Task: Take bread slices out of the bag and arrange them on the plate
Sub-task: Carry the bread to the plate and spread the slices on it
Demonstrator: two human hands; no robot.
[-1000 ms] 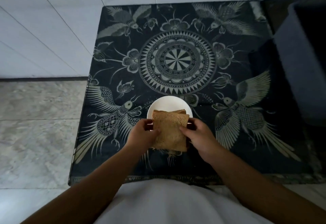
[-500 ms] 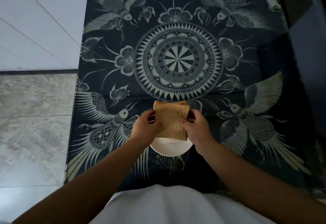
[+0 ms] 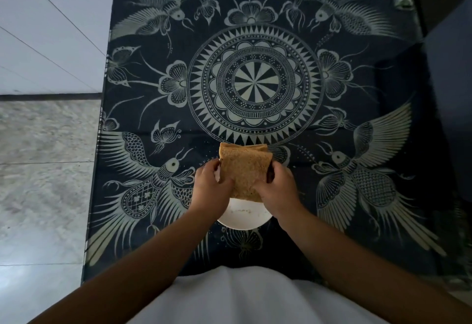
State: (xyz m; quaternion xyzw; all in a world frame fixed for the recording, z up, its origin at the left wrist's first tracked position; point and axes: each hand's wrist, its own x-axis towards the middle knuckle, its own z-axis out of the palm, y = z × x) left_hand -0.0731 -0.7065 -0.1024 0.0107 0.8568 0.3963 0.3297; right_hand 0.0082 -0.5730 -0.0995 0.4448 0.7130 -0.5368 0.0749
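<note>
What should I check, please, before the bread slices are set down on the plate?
1. Both hands hold the stack: left hand and right hand grip the bread slices at either side: ok.
2. Plate lies beneath the stack: ok.
3. Plate surface bare apart from crumbs: ok.
4. Slices aligned: top edges slightly offset: not ok.
5. Number of slices: cannot tell.
6. Bag out of the way: none in view: cannot tell.
</note>
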